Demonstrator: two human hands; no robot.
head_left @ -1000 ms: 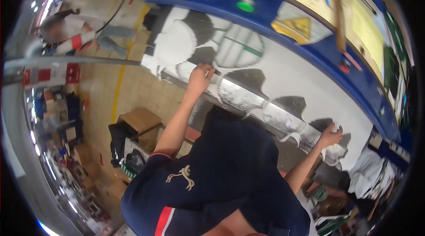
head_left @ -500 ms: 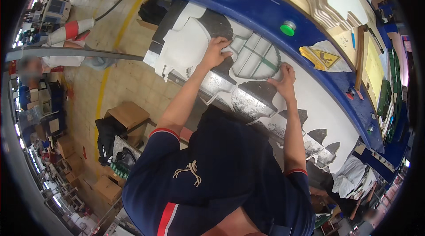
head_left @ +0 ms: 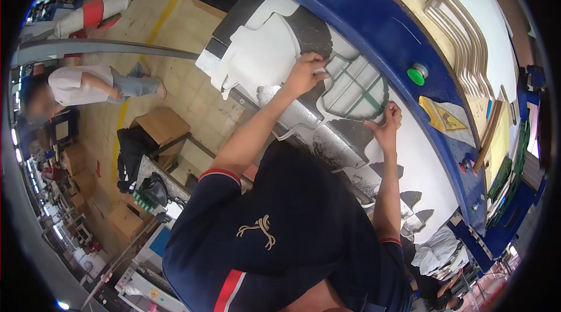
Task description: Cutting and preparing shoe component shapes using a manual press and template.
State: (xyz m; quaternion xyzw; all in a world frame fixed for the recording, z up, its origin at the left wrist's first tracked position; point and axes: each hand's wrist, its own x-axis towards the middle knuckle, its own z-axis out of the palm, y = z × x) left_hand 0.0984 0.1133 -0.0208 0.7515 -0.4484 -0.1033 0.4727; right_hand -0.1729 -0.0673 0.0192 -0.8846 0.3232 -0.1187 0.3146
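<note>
Yellow triangular warning label (head_left: 447, 118) is sitting on the blue machine rim, just right of the right hand (head_left: 387, 128), below the green round push button (head_left: 416, 74). Brown cardboard box (head_left: 162, 126) is standing on the floor well left of the left hand (head_left: 304, 73). More brown cartons (head_left: 125, 218) are lying far lower left.

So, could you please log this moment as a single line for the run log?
left hand: on white cut sheet | right hand: at rim of framed panel | bench: blue edge, green button
</note>
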